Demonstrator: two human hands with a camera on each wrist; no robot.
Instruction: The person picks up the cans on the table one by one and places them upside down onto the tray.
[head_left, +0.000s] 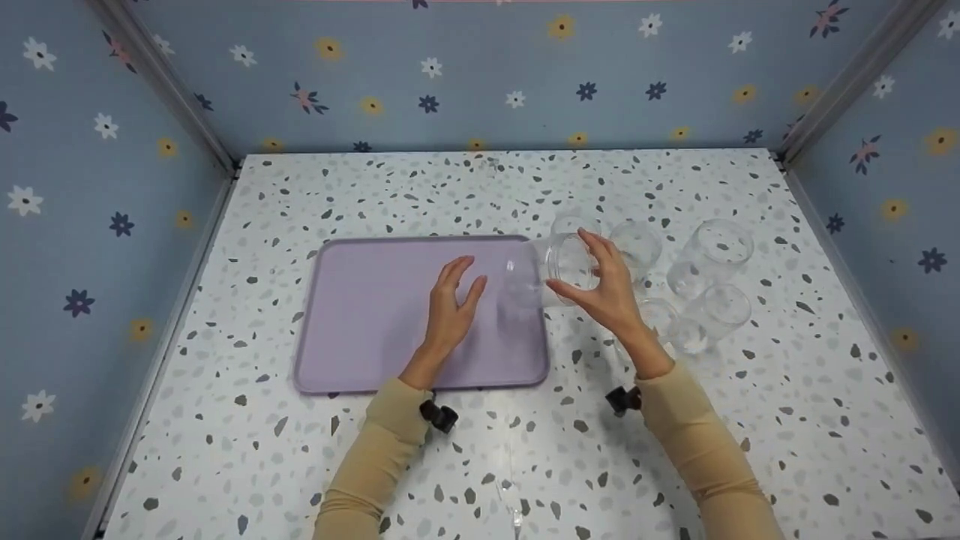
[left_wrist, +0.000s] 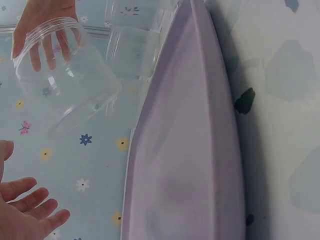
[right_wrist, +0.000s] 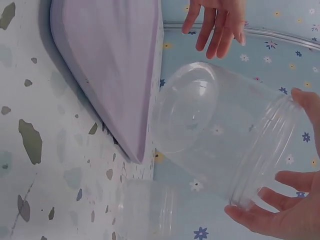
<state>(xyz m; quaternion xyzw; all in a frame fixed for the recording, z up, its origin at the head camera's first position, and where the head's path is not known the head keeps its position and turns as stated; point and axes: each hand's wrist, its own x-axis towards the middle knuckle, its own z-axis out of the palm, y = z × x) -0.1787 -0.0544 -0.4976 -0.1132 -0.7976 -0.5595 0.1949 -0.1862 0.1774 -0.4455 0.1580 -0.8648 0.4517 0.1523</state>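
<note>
A clear plastic jar (head_left: 529, 274) is tilted on its side in the air over the right edge of the purple tray (head_left: 360, 315). My right hand (head_left: 607, 289) grips it by its threaded rim, thumb on one side and fingers on the other, as the right wrist view shows with the jar (right_wrist: 220, 130) large. Above the tray, to the left of the jar's base, my left hand (head_left: 450, 307) holds nothing. Its fingers are extended and apart from the jar, also in the left wrist view, where the left hand (left_wrist: 30, 207) is low at the left.
Several more clear jars stand on the speckled table to the right of the tray, among them a tall jar (head_left: 709, 259) and a smaller jar (head_left: 712, 319). Another jar (head_left: 637, 244) is just beyond the right hand. Flowered panels (head_left: 480, 75) enclose the table.
</note>
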